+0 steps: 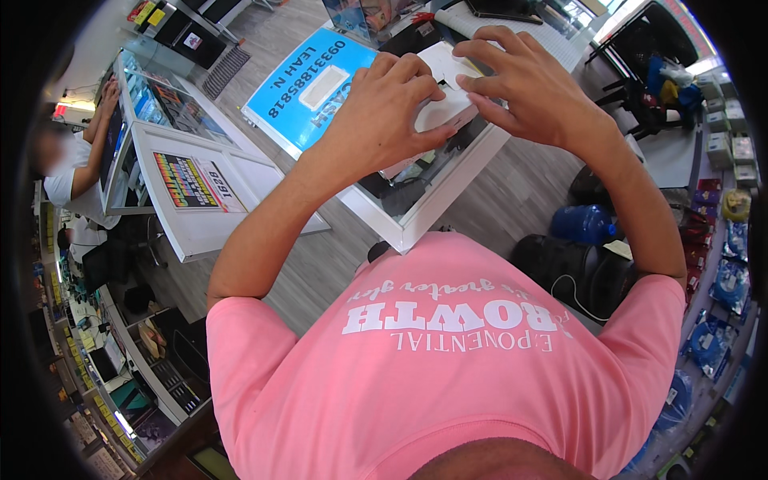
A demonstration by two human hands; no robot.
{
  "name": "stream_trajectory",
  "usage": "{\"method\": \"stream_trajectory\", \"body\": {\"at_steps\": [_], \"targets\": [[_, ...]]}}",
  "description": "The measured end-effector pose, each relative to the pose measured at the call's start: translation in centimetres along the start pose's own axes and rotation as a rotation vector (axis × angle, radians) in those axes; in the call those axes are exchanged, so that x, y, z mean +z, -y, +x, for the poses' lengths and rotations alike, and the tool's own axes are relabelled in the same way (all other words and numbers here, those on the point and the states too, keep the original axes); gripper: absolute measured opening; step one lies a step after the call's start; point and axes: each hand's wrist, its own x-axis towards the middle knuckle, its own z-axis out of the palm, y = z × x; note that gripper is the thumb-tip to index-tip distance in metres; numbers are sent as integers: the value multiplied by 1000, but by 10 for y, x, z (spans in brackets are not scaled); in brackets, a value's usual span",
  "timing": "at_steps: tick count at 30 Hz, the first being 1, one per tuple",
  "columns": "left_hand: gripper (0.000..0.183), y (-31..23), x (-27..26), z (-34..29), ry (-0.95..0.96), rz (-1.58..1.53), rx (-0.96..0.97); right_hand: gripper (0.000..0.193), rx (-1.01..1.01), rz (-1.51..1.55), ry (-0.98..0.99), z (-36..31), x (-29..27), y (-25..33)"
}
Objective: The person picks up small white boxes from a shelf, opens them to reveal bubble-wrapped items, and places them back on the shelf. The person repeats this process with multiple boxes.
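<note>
A white box (450,109) sits on the corner of a glass-topped counter with a white frame (448,190), between my two hands. My left hand (390,102) holds the box's left side, fingers bent over its top and thumb along the near face. My right hand (524,90) is over the right part of the box, its fingers bent and spread apart, the tips at or just above the surface. A small dark gap or mark shows on the box top between the hands. Whether the right fingertips press on it is hard to tell.
A blue printed sign (280,88) lies left of the box. Another glass counter (180,104) stands further left, with a person (80,168) leaning on it. A blue water jug (582,224) and black rounded objects lie to the right, near shelves of packaged goods (712,344).
</note>
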Motion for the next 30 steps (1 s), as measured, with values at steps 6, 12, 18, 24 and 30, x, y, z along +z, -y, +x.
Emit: {"method": "stream_trajectory", "body": {"at_steps": [6, 12, 18, 24, 30], "targets": [[42, 1, 2, -1, -26, -8, 11, 25, -78, -21, 106, 10, -5, 3], [41, 3, 4, -4, -50, -14, 35, 26, -147, -70, 257, 31, -20, 8], [41, 4, 3, -5, -31, -56, 7, 28, -159, 104, 256, 27, -18, -17], [40, 3, 3, -6, -31, -50, 2, 32, -157, 84, 288, 27, -19, -21], [39, 5, 3, -7, -21, -47, 2, 35, -173, 78, 339, 43, -33, -8]]}}
